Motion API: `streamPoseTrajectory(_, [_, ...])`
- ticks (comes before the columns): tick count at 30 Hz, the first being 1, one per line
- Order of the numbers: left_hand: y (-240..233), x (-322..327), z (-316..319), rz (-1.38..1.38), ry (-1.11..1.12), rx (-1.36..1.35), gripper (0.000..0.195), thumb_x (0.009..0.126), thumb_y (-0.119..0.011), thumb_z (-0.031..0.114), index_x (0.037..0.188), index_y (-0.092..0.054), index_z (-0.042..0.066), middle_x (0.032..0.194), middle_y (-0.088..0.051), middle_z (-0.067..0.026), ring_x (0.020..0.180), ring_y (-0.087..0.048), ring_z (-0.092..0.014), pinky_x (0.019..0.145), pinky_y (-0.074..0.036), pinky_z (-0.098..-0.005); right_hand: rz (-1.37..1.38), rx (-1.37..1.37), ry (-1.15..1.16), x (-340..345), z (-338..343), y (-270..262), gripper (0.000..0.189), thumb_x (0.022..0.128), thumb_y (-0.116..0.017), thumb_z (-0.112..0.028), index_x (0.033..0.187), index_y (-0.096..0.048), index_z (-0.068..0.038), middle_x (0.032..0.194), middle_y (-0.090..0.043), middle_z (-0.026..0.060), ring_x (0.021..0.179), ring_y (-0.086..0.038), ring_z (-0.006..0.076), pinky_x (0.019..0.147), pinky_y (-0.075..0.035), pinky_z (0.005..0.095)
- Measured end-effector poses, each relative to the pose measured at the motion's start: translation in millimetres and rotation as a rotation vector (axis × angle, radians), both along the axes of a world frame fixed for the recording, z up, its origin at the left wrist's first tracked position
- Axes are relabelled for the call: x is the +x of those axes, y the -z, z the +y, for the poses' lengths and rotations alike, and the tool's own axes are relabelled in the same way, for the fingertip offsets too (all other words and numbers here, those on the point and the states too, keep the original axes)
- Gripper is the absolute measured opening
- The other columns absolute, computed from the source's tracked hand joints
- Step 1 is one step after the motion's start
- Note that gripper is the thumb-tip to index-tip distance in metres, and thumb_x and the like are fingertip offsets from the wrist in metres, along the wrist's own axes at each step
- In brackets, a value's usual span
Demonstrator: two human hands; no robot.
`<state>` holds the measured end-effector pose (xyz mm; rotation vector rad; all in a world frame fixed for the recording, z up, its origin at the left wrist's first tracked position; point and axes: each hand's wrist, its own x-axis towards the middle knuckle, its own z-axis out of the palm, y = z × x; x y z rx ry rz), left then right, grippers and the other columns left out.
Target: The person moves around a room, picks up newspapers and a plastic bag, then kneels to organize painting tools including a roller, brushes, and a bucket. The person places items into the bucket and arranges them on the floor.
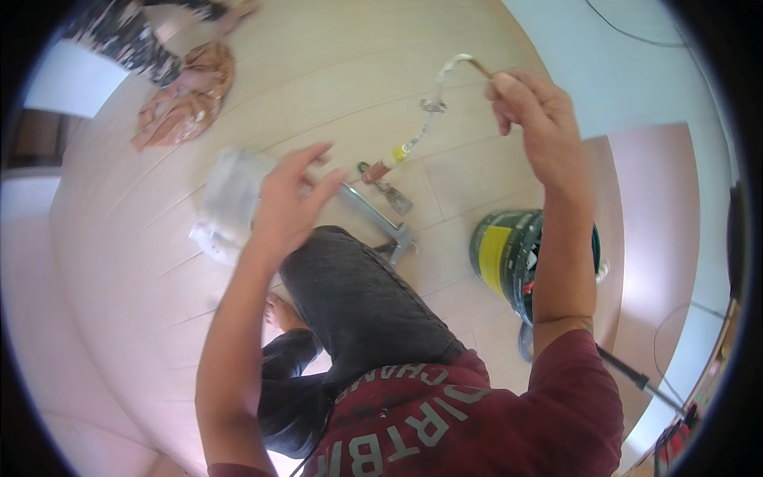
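Observation:
My right hand point(527, 110) is raised at the upper right, pinching the bare brown end of a bent metal rod point(444, 74). White paint or plaster crusts the rod. It runs down to a yellow collar point(400, 154) and a reddish-brown handle point(377, 172); it looks like a paint roller frame. My left hand point(292, 197), blurred, hovers with its fingers apart and holds nothing. Beside it is a shiny metal tube point(369, 206) with a grey angled end. A putty knife point(394, 197) with a stained blade appears just beyond the tube, partly covered by the handle.
A dark green bucket point(517, 253) with a yellow label holds several things at the right. A whitish plastic bag or container point(229, 185) is left of my left hand. Another person's patterned clothing point(128, 45) and a brown cloth point(191, 110) appear at upper left. A pole point(641, 378) lies lower right.

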<state>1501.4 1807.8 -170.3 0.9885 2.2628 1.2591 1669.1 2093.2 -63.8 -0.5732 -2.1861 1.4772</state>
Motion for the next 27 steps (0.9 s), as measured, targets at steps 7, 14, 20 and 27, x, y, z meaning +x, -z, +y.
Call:
streamPoseTrajectory(7, [-23.1, -16.6, 58.0, -0.354, -0.179, 0.26, 0.042, 0.105, -0.072, 0.031, 0.133, -0.071, -0.001, 0.107, -0.074, -0.0101, 0.083, -0.067, -0.013, 0.075, -0.057, -0.0292, -0.023, -0.052, -0.275, -85.9, -42.0, 24.0, 0.042, 0.109, -0.062, -0.039, 0.1, -0.076, 0.0, 0.078, -0.063, 0.0001, 0.071, -0.056, 0.01, 0.067, -0.047, 0.0281])
streamPoseTrajectory(14, [10.0, -34.9, 58.6, -0.603, -0.303, 0.611, 0.035, 0.11, -0.065, 0.031, 0.116, -0.072, -0.003, 0.093, -0.07, -0.0074, 0.084, -0.07, -0.016, 0.078, -0.061, -0.0309, -0.099, 0.045, -0.198, -72.5, -62.7, 98.3, 0.05, 0.108, -0.063, -0.043, 0.137, -0.067, -0.003, 0.098, -0.073, 0.0119, 0.092, -0.068, 0.0151, 0.083, -0.056, 0.0357])
streamPoseTrajectory(20, [-2.4, 1.8, 63.7, -0.525, 0.045, 0.343, 0.061, 0.109, -0.064, 0.039, 0.151, -0.055, -0.005, 0.132, -0.069, -0.0185, 0.112, -0.071, -0.024, 0.094, -0.059, -0.0364, -0.045, -0.175, -0.224, 22.8, -78.2, 130.4, 0.046, 0.107, -0.066, -0.036, 0.141, -0.062, -0.005, 0.1, -0.073, 0.0145, 0.084, -0.069, 0.0238, 0.074, -0.056, 0.0387])
streamPoseTrajectory(27, [2.1, -14.8, 9.0, -0.343, 0.151, -0.146, 0.057, 0.113, -0.058, 0.033, 0.161, -0.047, 0.005, 0.135, -0.068, -0.016, 0.111, -0.069, -0.02, 0.093, -0.056, -0.034, 0.061, -0.015, 0.639, 231.5, 11.8, 78.5, 0.033, 0.111, -0.061, -0.018, 0.138, -0.059, 0.0, 0.08, -0.066, 0.0046, 0.062, -0.063, 0.0121, 0.061, -0.054, 0.0284])
